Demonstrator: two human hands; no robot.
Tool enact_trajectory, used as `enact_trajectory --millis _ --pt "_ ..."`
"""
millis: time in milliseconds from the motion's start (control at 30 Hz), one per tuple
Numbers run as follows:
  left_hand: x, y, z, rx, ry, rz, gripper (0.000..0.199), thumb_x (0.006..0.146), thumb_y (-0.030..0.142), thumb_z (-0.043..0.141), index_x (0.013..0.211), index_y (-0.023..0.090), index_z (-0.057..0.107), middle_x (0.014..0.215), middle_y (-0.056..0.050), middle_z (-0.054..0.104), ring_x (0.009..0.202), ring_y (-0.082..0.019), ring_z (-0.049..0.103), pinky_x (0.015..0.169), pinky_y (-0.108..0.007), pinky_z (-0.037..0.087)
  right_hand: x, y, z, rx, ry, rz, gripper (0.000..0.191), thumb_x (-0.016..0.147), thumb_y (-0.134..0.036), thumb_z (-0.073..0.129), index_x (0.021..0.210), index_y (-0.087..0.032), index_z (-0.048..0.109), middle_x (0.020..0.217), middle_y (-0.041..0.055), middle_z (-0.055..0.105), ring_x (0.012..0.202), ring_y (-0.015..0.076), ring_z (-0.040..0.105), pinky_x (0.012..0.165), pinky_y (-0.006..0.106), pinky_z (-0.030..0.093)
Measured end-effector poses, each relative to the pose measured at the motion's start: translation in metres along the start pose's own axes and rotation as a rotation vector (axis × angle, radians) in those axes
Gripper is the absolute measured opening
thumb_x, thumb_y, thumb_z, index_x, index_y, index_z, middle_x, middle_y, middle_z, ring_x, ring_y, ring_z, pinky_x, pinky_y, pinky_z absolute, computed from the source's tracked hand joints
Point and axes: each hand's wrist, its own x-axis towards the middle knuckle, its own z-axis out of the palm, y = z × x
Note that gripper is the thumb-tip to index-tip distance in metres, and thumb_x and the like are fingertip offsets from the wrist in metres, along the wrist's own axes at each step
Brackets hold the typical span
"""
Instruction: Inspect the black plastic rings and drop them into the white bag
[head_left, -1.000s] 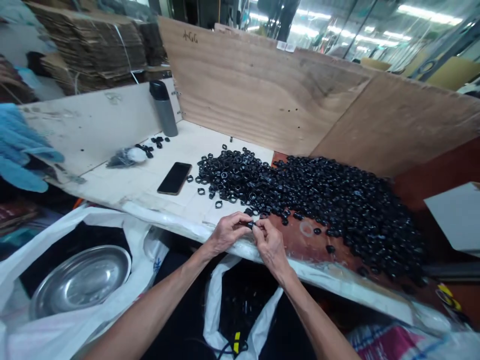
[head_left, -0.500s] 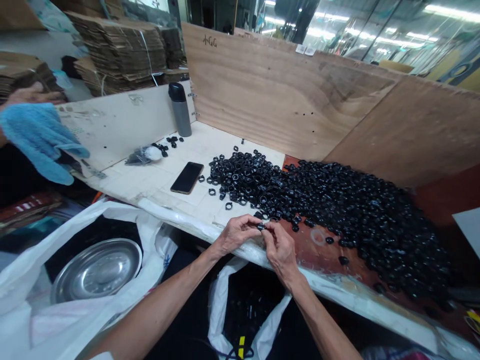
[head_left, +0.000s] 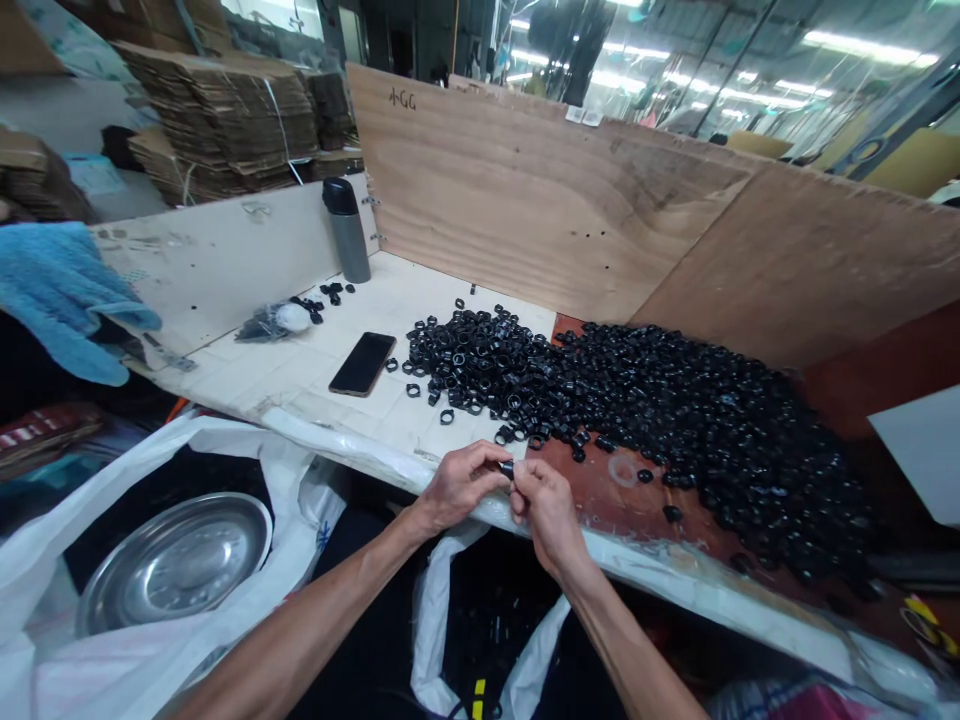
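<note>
I have both hands meeting at the near edge of the counter (head_left: 315, 380), and the small black plastic ring (head_left: 508, 468) sits pinched right between them: my left hand (head_left: 457, 482) closes on it from the left with thumb and forefinger, my right hand (head_left: 546, 505) from the right, so neither is truly nearer; both touch it. The ring lies just off the fingertips of each hand, over the counter's near edge and above the open white plastic bag (head_left: 442, 600) below. It is too small here for me to be sure, but its short axis seems to run left to right, from one hand toward the other, with the open bore facing sideways. The big heap of loose black rings (head_left: 675, 410) lies beyond, spreading toward the far right corner, well apart from the black smartphone (head_left: 363, 363) on the pale left part.
</note>
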Motion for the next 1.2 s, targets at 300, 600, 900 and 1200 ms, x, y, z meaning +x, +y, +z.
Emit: enact_trajectory --millis 300,600,900,1200 --pt "-0.014 0.011 0.019 -0.169 -0.012 -0.232 0.027 0.082 0.030 0.071 0.103 0.012 0.068 0.084 -0.006 0.074 0.072 -0.016 0.069 0.072 -0.029 0.058 -0.016 0.000 -0.009 -0.233 0.092 -0.356 0.017 0.090 -0.036 0.054 0.090 -0.021 0.061 0.080 0.0042 0.064 0.069 0.0180 0.061 0.068 0.030 0.050" --pt "-0.022 -0.006 0.009 0.357 -0.157 0.330 0.022 0.092 0.020 0.055 0.110 0.016 0.067 0.109 -0.012 0.071 0.105 -0.022 0.066 0.094 -0.037 0.055 -0.019 -0.004 -0.005 0.291 -0.081 0.320 0.031 0.079 -0.045 0.063 0.068 -0.019 0.050 0.056 -0.0054 0.044 0.042 0.0070 0.033 0.040 0.021 0.024" --pt "-0.033 0.005 0.019 0.263 -0.073 0.164 0.019 0.090 0.021 0.060 0.108 0.015 0.064 0.101 -0.009 0.070 0.094 -0.019 0.068 0.085 -0.032 0.056 -0.036 0.005 -0.004 0.032 0.049 0.069 0.027 0.087 -0.045 0.055 0.076 -0.020 0.054 0.054 -0.0059 0.045 0.046 0.0102 0.038 0.044 0.022 0.030" --pt "0.010 0.011 -0.005 0.708 -0.036 0.022 0.022 0.083 0.037 0.068 0.089 0.017 0.062 0.085 -0.003 0.062 0.071 -0.016 0.061 0.072 -0.030 0.053 0.013 0.018 -0.048 -0.618 0.285 -0.135 0.018 0.085 -0.036 0.055 0.087 -0.019 0.058 0.073 0.0032 0.062 0.070 0.0210 0.059 0.065 0.030 0.042"
